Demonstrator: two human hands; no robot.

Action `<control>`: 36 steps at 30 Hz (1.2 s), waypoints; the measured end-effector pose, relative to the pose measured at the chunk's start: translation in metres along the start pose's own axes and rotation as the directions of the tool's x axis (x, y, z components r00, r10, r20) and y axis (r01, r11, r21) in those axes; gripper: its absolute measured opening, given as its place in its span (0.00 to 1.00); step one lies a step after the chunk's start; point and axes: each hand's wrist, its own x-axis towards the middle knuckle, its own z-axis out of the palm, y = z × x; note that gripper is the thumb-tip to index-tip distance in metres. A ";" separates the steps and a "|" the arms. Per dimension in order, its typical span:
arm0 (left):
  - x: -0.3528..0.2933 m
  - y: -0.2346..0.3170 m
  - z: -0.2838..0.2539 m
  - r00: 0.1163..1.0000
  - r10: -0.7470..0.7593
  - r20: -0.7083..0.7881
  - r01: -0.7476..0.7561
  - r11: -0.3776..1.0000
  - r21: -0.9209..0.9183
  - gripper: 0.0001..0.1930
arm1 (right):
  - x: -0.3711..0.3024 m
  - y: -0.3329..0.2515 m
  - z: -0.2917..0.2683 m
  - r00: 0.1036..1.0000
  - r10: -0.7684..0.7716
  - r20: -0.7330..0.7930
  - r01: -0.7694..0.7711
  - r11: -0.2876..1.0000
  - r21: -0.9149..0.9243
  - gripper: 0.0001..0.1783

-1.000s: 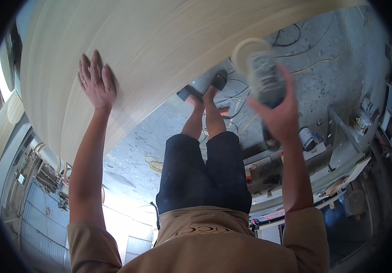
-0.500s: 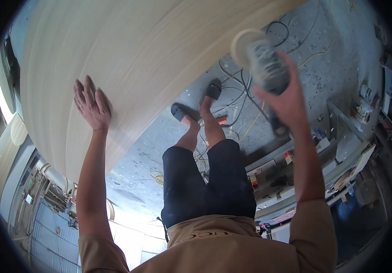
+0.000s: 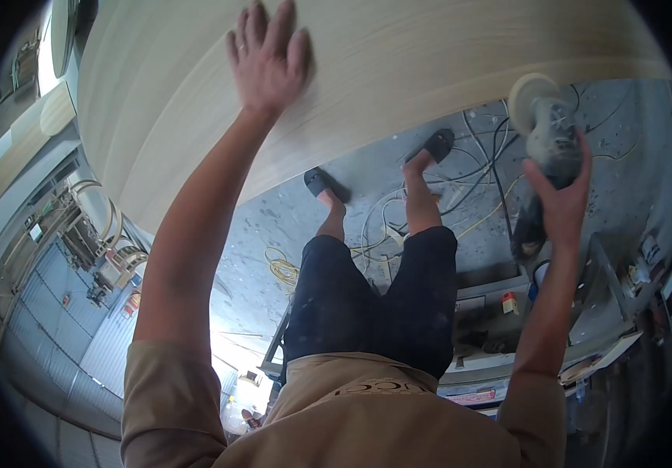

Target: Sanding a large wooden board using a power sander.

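Note:
A large pale wood-grain panel (image 3: 398, 70) with a curved left side spans the upper part of the head view. My left hand (image 3: 271, 69) lies flat on it, fingers spread, with a ring on one finger. My right hand (image 3: 564, 199) grips the body of a disc sander (image 3: 552, 144), which has a round pale pad at its top and a dark rear end. The pad is by the panel's near edge at the right; whether it touches the wood I cannot tell. A little motion blur softens the sander.
Black, white and yellow cables (image 3: 493, 168) tangle on the grey spattered floor (image 3: 383, 175) around my slippered feet. A coiled yellow cord (image 3: 281, 267) lies to the left. Behind my right side stands a shelf unit (image 3: 609, 292) with assorted items. More wood pieces (image 3: 57, 109) rest at the far left.
My left hand has shifted up and right across the panel. The sander in my right hand has moved right and slightly down. My view and feet have shifted too.

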 end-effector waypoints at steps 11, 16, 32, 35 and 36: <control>-0.054 -0.068 -0.053 0.961 0.210 0.181 -0.192 0.975 -0.114 0.31 | -0.161 -0.078 0.189 0.968 -0.078 0.239 0.081 0.997 -0.002 0.54; -0.148 -0.209 -0.058 0.998 0.065 0.013 -0.065 0.996 0.056 0.30 | -0.222 -0.117 0.274 0.948 -0.042 0.316 0.071 0.994 -0.081 0.53; -0.203 -0.259 -0.090 0.999 -0.044 0.027 0.041 0.992 0.120 0.29 | -0.183 -0.093 0.211 0.988 -0.002 0.152 0.009 0.999 -0.041 0.54; -0.203 -0.261 -0.092 0.999 -0.032 0.031 0.028 0.991 0.129 0.29 | -0.159 -0.077 0.186 0.998 0.020 0.066 -0.019 1.000 -0.001 0.52; -0.203 -0.262 -0.093 0.999 -0.027 0.025 0.024 0.993 0.119 0.30 | -0.154 -0.078 0.181 0.998 0.055 0.037 -0.056 0.998 0.032 0.52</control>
